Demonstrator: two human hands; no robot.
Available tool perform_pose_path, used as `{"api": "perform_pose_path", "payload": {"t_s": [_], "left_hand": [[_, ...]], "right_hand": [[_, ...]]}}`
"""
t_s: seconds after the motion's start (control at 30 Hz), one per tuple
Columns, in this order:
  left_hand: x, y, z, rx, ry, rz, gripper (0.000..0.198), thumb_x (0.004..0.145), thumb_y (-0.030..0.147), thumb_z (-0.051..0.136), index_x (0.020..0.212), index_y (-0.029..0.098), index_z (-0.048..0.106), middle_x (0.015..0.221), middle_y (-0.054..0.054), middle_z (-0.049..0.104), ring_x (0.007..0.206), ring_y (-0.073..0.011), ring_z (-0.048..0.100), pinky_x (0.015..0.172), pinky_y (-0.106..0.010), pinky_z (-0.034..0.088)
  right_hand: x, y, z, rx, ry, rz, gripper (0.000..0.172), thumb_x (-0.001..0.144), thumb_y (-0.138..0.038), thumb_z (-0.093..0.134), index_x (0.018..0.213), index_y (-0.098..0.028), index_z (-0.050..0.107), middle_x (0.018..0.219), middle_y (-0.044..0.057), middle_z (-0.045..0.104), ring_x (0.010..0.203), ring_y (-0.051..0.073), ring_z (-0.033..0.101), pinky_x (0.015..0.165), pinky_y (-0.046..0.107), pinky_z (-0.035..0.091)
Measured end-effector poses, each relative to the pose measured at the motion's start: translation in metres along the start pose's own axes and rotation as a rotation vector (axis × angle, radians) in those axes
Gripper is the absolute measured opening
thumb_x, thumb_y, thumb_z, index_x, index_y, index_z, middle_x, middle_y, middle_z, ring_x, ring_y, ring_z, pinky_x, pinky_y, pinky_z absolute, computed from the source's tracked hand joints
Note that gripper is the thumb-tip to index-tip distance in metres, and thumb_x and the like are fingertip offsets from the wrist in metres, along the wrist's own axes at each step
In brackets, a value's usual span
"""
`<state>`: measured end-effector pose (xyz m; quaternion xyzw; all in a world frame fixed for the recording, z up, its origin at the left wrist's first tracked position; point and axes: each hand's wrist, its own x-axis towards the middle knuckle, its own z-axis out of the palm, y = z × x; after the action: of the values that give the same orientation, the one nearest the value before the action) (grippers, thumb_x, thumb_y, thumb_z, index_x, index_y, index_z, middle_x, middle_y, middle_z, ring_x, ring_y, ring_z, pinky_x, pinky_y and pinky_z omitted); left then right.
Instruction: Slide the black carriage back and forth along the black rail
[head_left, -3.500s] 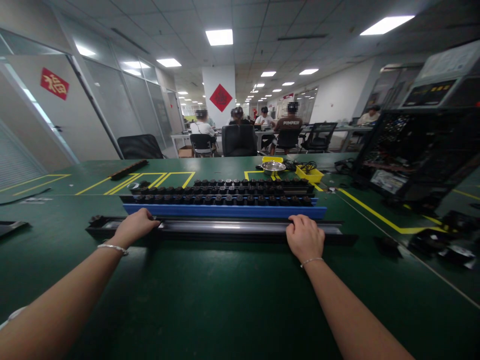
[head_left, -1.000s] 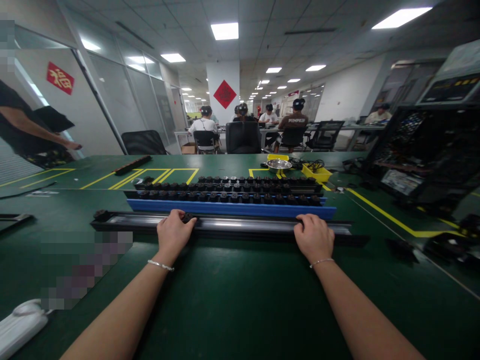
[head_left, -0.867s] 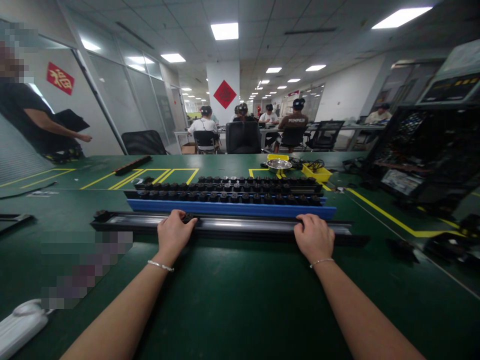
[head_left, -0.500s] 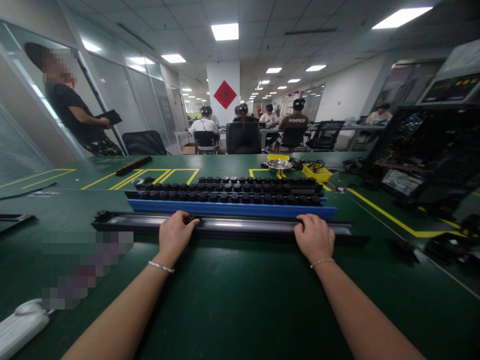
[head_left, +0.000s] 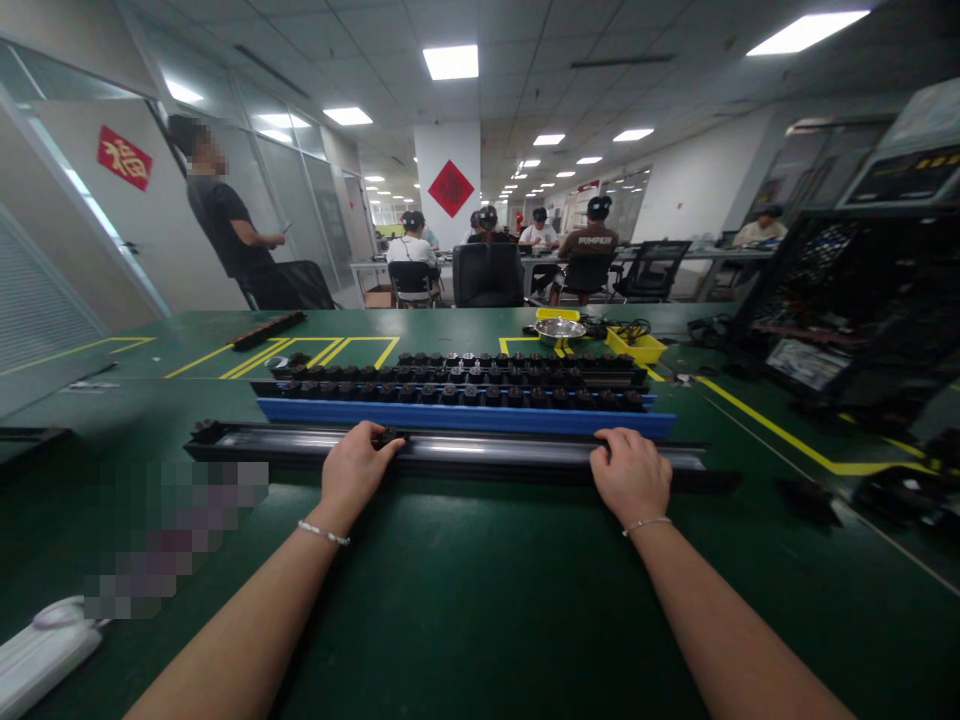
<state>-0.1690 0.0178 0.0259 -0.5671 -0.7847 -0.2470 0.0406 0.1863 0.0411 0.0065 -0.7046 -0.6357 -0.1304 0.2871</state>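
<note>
A long black rail with a shiny inner channel lies across the green table. My left hand is closed on a small black part in the channel, left of the rail's middle. Toward the rail's right end, my right hand grips the rail, fingers over its far edge and thumb on the near side. Another black part sits at the rail's left end. Just behind stands a blue rail with rows of black parts along it.
Behind the rows are a metal bowl and a yellow bin with cables. A black rack stands at the right. A white device lies at the lower left. A person stands beyond the table's left side; others sit farther back.
My left hand and the small black part have shifted slightly right along the rail. My right hand has hardly moved. The standing person has moved right.
</note>
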Motion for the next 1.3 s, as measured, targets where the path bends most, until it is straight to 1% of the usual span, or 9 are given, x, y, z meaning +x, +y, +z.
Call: {"api": "perform_pose_path", "payload": {"t_s": [0.53,0.73,0.97,1.13,1.3], "left_hand": [[-0.002,0.002,-0.002,-0.063,-0.019,0.015,0.034,0.077,0.048,0.057,0.096,0.020,0.059,0.092,-0.005,0.068,0.086,-0.0216,0.063,0.072,-0.030,0.046],[-0.004,0.005,-0.002,-0.090,-0.028,0.061,0.033,0.078,0.047,0.056,0.097,0.020,0.061,0.091,-0.005,0.069,0.087,-0.0208,0.064,0.075,-0.030,0.047],[-0.006,0.007,-0.001,-0.095,-0.027,0.075,0.033,0.078,0.046,0.056,0.099,0.020,0.062,0.092,-0.005,0.070,0.087,-0.0211,0.064,0.076,-0.030,0.048],[-0.007,0.009,-0.001,-0.110,-0.023,0.099,0.030,0.079,0.043,0.057,0.097,0.021,0.063,0.091,-0.004,0.071,0.087,-0.0207,0.065,0.076,-0.030,0.048],[-0.007,0.012,-0.003,-0.131,-0.040,0.113,0.028,0.079,0.040,0.058,0.097,0.020,0.064,0.090,-0.003,0.071,0.086,-0.0199,0.065,0.077,-0.029,0.049]], "right_hand": [[0.000,0.000,-0.001,-0.019,-0.005,-0.001,0.029,0.078,-0.021,0.045,0.099,-0.021,0.065,0.106,0.006,0.060,0.093,0.020,0.049,0.072,0.033,0.032],[0.000,0.000,0.000,-0.005,-0.002,0.000,0.029,0.078,-0.021,0.044,0.099,-0.020,0.065,0.105,0.006,0.060,0.093,0.020,0.049,0.072,0.033,0.031],[0.000,-0.001,-0.001,0.004,-0.009,0.007,0.029,0.079,-0.022,0.043,0.099,-0.020,0.064,0.107,0.006,0.061,0.094,0.020,0.050,0.073,0.033,0.031],[0.000,-0.001,-0.001,-0.002,-0.011,0.008,0.029,0.080,-0.023,0.042,0.099,-0.020,0.064,0.107,0.006,0.061,0.095,0.020,0.050,0.073,0.034,0.031],[0.000,-0.001,-0.001,-0.003,-0.005,0.003,0.028,0.079,-0.021,0.044,0.099,-0.020,0.064,0.106,0.006,0.061,0.094,0.020,0.050,0.072,0.033,0.031]]}}
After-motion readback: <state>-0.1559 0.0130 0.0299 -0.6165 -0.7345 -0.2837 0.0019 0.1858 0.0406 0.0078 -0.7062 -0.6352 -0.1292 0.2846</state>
